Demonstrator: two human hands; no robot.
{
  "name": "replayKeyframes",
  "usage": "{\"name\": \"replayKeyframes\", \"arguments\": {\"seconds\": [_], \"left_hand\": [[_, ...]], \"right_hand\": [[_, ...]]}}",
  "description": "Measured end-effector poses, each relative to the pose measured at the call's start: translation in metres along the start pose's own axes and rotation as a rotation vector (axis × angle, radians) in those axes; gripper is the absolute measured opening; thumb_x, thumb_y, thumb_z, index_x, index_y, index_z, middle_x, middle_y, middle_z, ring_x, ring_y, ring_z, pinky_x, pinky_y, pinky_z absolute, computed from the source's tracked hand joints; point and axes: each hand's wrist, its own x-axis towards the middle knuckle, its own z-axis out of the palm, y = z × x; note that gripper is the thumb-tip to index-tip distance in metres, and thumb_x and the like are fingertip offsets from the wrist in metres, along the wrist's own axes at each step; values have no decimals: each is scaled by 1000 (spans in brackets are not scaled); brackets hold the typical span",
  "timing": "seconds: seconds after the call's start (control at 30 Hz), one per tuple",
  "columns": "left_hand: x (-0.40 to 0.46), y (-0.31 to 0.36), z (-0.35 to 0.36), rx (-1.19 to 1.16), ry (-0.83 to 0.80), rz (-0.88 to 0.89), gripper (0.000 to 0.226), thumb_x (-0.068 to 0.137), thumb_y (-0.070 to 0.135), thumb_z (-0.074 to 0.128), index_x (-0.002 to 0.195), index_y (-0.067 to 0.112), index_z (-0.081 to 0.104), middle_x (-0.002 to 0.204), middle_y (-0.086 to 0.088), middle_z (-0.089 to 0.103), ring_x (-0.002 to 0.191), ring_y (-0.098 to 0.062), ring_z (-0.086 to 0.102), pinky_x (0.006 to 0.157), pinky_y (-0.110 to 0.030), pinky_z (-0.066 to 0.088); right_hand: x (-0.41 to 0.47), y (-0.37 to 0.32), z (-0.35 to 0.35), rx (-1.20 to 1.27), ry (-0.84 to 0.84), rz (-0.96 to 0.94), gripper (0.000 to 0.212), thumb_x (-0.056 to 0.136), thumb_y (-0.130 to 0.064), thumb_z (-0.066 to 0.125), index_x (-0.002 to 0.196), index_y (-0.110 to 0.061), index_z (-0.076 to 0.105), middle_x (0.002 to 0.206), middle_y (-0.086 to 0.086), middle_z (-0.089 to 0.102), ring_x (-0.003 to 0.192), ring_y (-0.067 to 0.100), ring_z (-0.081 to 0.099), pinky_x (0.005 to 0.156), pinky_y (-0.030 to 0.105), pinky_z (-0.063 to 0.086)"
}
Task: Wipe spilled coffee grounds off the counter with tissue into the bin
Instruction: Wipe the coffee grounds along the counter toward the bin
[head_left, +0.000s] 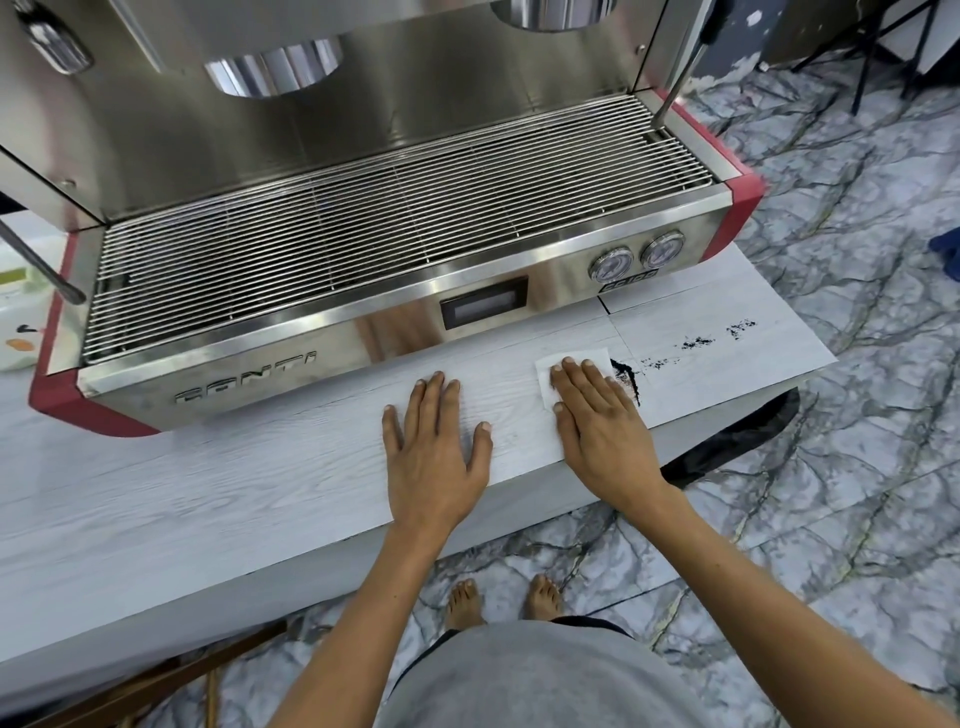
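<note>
My right hand (597, 415) lies flat on a white tissue (550, 370) and presses it onto the pale wood-grain counter (260, 483). A dark heap of coffee grounds (626, 379) sits bunched against the tissue's right edge. Thinner patches of grounds (698, 342) trail off to the right along the counter. My left hand (434, 447) rests flat on the counter to the left, fingers spread, with nothing under it. The black bin bag (737, 441) shows below the counter's right front edge.
A steel and red espresso machine (363, 244) fills the back of the counter, close behind both hands. Its steam wand (675, 88) hangs at the right. A package (15, 312) sits at the far left. Marble-pattern floor (857, 364) and my bare feet are below.
</note>
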Motion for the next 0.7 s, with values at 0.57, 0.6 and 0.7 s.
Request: {"name": "replayKeyframes", "arguments": {"seconds": [0.57,0.6,0.7], "left_hand": [[0,-1,0,8,1,3,67,98,55,24,153,18,31,164,1,22,152,-16,14,123,-49,4],[0,-1,0,7,1,3,68,97,56,23,153,18,31,164,0,22,152,-16,14,123,-49,4],[0,0,0,10,1,1,69,96,56,21,153,18,30,164,0,21,152,-16,14,123,-49,4]], "right_hand": [[-2,-9,1,-19,24,61,48,100,-26,31,140,-5,44,146,13,44,139,28,36,115,43,27],[-4,-11,2,-15,23,42,47,100,-25,33,140,-4,45,145,14,44,138,28,36,115,44,28],[-2,-16,3,-3,20,10,45,100,-24,34,139,-5,46,145,13,45,138,27,38,113,46,32]]}}
